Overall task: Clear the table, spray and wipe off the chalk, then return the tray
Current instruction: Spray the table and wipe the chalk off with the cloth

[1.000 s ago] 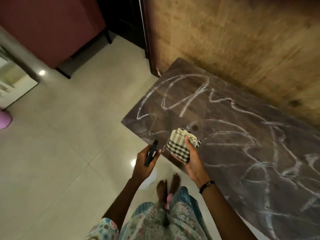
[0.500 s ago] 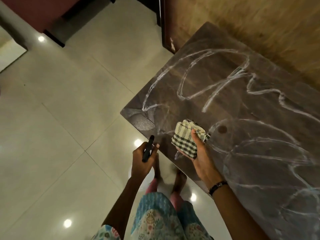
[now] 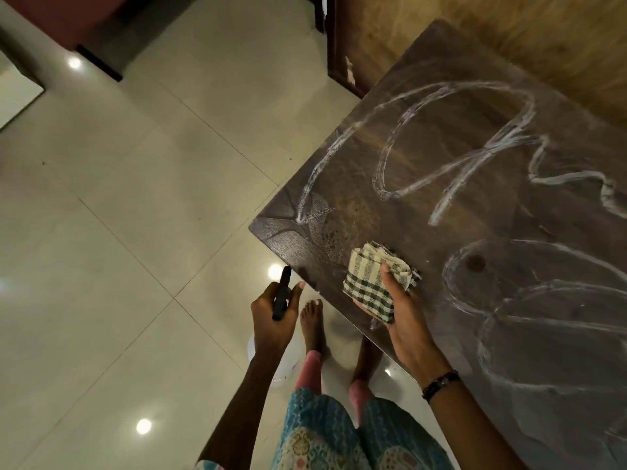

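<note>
The folded checked cloth [image 3: 373, 283] sits over the near corner of the dark table [image 3: 509, 334], pinched in the right hand [image 3: 403, 320], thumb on top and fingers beneath it. Whether its underside touches the wood cannot be told. Its long axis runs from the table's near edge up and away toward the chalk loops [image 3: 458, 157], the loose folded end leading.

The wiping looks barely begun: chalk lines cover most of the table top, with only a speckled damp patch just left of the cloth, at the corner. To do this step well, the cloth should be pressed flat under the palm, not held by its edge, and drawn in long overlapping strokes from the corner outward across the damp patch first, turning to a clean face as chalk builds up.

Left of the table's corner and off its edge, the left hand [image 3: 276, 313] grips the black trigger head of a spray bottle [image 3: 282, 293], nozzle pointing up and away; the pale bottle body is mostly hidden below the hand. Drier chalk farther from the corner probably wants more spray before wiping
</note>
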